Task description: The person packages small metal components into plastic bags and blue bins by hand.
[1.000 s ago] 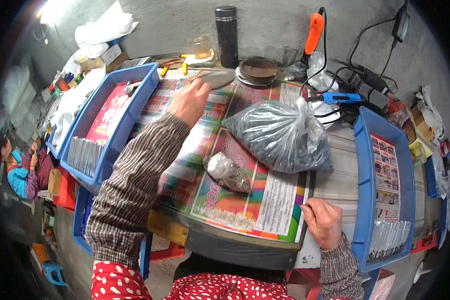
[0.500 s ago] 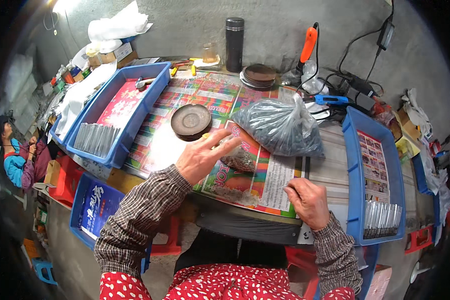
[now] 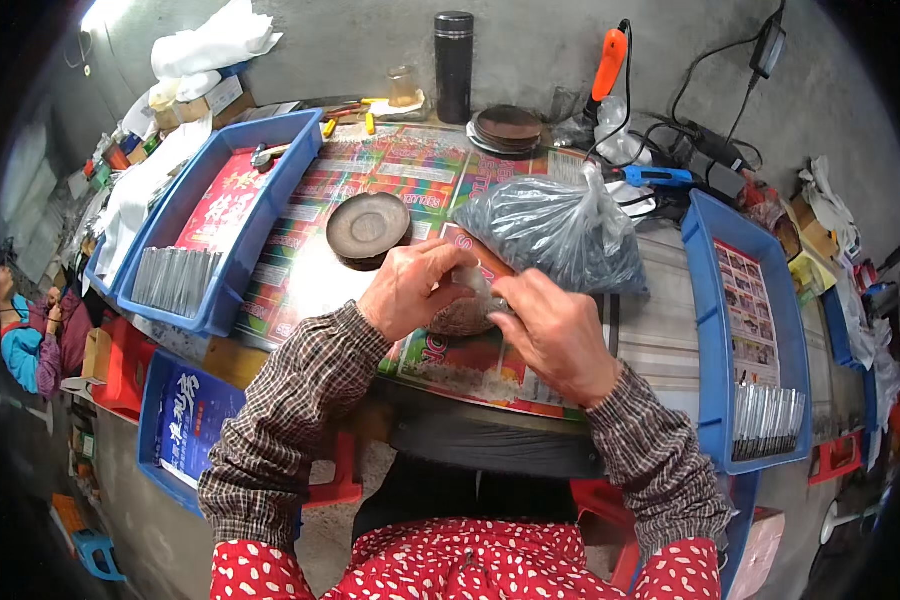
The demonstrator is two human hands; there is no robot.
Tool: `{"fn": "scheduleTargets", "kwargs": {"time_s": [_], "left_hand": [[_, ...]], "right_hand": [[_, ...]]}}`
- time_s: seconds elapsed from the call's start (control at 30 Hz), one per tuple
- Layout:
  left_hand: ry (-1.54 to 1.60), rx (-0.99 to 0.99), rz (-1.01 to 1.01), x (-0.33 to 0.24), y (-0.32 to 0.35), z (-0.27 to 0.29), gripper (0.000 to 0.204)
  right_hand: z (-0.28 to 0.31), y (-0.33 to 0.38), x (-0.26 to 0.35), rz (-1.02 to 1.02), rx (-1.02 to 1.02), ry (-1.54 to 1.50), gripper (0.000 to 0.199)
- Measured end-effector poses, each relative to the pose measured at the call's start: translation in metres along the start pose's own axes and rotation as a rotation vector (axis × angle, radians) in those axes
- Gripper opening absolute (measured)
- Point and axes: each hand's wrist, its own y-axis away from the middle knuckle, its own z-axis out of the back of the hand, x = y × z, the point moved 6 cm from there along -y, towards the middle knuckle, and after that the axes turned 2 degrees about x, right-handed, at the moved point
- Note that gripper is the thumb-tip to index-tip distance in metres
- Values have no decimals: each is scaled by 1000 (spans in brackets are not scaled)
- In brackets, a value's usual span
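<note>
In front of me, a small clear plastic bag of tiny dark parts (image 3: pixel 460 317) rests on the printed sheet (image 3: pixel 435 365) that covers the table. My left hand (image 3: pixel 410 288) pinches the top of this bag between thumb and fingers. From the other side my right hand (image 3: pixel 560 335) closes on the bag's upper edge, its fingertips partly hidden. Just beyond the hands lies a large, tied plastic bag (image 3: pixel 560 235) full of dark pieces. A round brown dish (image 3: pixel 368 225) sits beyond my left hand.
Blue trays with thin metallic rods stand at left (image 3: pixel 220 285) and right (image 3: pixel 710 370). At the back are a black flask (image 3: pixel 454 70), stacked dishes (image 3: pixel 508 130), an orange-handled tool (image 3: pixel 608 65) and cables. A person (image 3: pixel 30 335) sits at far left.
My right hand has moved left and up from the table edge to the small bag. My left hand has closed on the bag's top. The view has shifted slightly.
</note>
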Motion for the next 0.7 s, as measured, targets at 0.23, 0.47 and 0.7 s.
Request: {"fn": "scheduleTargets", "kwargs": {"time_s": [0.23, 0.47, 0.7], "left_hand": [[259, -76, 201, 10, 2, -21, 22], [450, 12, 312, 14, 8, -35, 27], [607, -28, 349, 22, 12, -44, 26]], "right_hand": [[-26, -6, -12, 32, -47, 56, 42], [-28, 2, -9, 62, -67, 94, 35], [-33, 8, -9, 46, -83, 176, 44]]}}
